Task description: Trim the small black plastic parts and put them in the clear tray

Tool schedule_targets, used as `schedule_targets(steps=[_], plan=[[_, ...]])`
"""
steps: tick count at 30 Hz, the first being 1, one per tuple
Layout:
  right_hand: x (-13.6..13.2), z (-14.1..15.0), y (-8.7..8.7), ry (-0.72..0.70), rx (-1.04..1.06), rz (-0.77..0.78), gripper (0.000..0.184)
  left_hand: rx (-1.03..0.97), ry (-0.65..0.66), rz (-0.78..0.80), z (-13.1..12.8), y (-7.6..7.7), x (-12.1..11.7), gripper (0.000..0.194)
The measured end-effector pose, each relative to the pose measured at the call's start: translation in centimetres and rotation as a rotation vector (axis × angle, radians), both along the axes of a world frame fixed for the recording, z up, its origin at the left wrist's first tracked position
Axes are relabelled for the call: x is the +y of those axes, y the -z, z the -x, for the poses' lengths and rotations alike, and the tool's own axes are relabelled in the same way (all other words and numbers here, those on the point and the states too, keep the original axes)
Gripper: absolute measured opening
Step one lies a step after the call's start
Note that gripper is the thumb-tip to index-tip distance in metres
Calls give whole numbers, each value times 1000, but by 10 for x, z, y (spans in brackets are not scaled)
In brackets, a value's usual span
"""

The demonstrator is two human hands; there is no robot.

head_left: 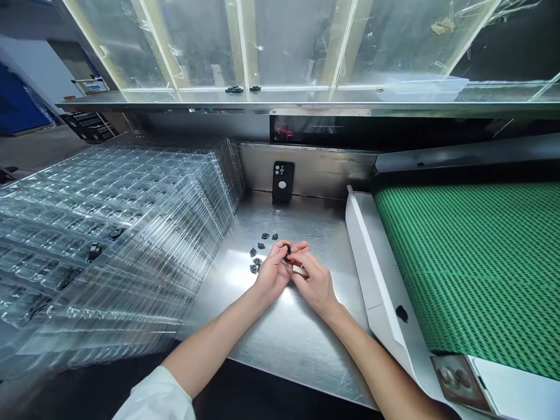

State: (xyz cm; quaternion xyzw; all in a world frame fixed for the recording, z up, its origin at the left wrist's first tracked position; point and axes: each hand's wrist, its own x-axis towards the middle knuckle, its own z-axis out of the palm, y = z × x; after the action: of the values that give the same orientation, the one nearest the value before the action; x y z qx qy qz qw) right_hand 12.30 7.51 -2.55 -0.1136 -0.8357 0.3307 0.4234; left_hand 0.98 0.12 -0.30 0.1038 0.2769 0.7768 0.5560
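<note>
My left hand (273, 273) and my right hand (314, 284) meet over the steel worktop (297, 344), their fingertips closed on a small black rubber-like part (287, 251). A small pale item (300, 269) shows beneath my right fingers, but I cannot tell what it is. Just left of my hands, several similar small black parts (258, 248) lie scattered on the steel. My fingers hide much of the held part.
A tall stack of clear plastic blister trays (109, 245) with black parts in some cells stands to the left. A black phone (283, 182) leans against the steel back wall. To the right are a white panel (376, 274) and a green conveyor belt (472, 268).
</note>
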Motion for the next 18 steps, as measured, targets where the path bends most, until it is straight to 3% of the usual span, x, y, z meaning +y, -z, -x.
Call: schedule_targets(steps=[10,18], plan=[[-1,-4,-5,75,-34,45,25,-1,52,55,-3,-10,-3,13],[4,-4,-1,115,54,112,18,44,31,89,-3,-1,1,14]])
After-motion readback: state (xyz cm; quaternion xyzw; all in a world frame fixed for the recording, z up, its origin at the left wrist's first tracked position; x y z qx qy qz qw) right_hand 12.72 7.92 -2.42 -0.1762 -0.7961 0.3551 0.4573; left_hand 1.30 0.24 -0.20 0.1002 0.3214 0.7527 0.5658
